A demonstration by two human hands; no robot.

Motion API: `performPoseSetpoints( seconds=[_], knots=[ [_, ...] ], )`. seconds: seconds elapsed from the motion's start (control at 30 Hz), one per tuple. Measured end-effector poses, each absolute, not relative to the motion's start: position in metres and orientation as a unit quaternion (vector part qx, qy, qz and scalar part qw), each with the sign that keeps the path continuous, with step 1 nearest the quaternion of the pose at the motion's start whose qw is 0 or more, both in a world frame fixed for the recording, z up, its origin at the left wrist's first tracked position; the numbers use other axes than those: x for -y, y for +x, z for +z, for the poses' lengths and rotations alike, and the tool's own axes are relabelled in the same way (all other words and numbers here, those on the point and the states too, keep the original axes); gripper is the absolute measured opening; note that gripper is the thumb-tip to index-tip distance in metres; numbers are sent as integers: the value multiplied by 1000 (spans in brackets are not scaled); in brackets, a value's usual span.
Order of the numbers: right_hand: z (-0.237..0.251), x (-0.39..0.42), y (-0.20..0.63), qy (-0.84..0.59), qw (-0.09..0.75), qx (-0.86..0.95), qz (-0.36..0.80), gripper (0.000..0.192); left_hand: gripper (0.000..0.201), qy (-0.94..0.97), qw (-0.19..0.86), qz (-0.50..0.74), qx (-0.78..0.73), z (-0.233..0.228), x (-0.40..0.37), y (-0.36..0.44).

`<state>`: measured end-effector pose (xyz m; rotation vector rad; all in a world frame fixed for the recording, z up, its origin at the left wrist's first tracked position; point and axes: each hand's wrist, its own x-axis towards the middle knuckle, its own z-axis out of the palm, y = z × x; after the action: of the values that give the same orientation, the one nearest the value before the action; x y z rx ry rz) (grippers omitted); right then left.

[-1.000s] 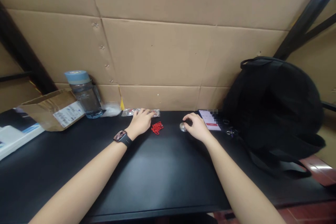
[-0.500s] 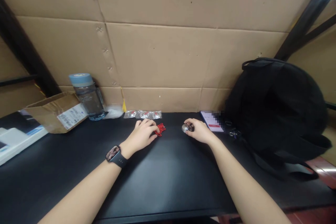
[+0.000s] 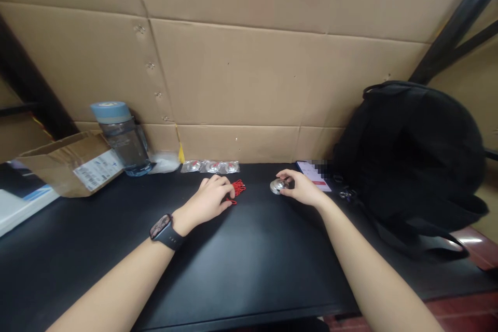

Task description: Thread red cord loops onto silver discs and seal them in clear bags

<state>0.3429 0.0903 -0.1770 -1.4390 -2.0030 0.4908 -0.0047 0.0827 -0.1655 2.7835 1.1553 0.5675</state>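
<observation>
My left hand (image 3: 211, 198), a dark smartwatch (image 3: 166, 231) on its wrist, rests over a small bundle of red cord (image 3: 238, 188). Its fingers are curled and pinch the cord's near side; part of the cord is hidden beneath them. To the right, my right hand (image 3: 304, 189) grips a shiny silver metal disc (image 3: 278, 185) with a raised dome, like a small cymbal, between thumb and fingers. The disc is low at the tabletop; whether it touches cannot be told. Between the two hands lies a strip of bare black tabletop (image 3: 257, 228).
Several silver discs in clear packets (image 3: 212, 166) line the cardboard wall (image 3: 241, 83). At left are a blue-lidded bottle (image 3: 126, 140), an open cardboard box (image 3: 64, 168) and a white object (image 3: 27, 207). A phone (image 3: 311, 174), keys (image 3: 346, 195) and a black backpack (image 3: 412, 166) are at right.
The view has shifted slightly. The disc in my right hand has turned so its dome shows more clearly. A small loop of red cord now shows by my left thumb.
</observation>
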Motion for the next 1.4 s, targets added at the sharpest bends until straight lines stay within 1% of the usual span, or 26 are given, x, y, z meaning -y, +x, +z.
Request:
performPoseSetpoints(
  seconds=[0.07,0.2,0.3,0.47,0.6,0.73,0.83,1.0,1.2,1.3,1.4],
  knots=[
    [-176,-90,344,-541,305,760,191,47,11,908,40,183,-374,-165,-83,-5],
    [-176,-89,344,-544,284,763,203,48,4,911,42,175,-371,-167,-82,-3],
    [-176,-88,342,-552,283,759,198,49,9,913,24,169,-371,-170,-80,0],
    [-173,-85,338,-548,304,760,174,48,14,917,-34,163,-364,-175,-73,7],
    [-169,-83,334,-525,336,764,170,47,16,907,-52,198,-367,-176,-73,12],
    [-166,-78,323,-499,351,773,177,47,19,891,-34,248,-380,-171,-77,14],
    [-162,-72,312,-484,354,777,191,47,16,884,-10,276,-377,-162,-76,13],
    [-156,-63,294,-464,358,774,240,47,7,889,-2,282,-360,-150,-70,11],
    [-152,-55,280,-444,371,769,271,47,9,886,10,290,-362,-152,-72,9],
    [-152,-52,273,-435,397,760,275,48,14,878,24,301,-372,-150,-71,12],
    [-152,-47,262,-423,439,746,267,49,16,856,63,325,-398,-145,-66,17]
  ],
)
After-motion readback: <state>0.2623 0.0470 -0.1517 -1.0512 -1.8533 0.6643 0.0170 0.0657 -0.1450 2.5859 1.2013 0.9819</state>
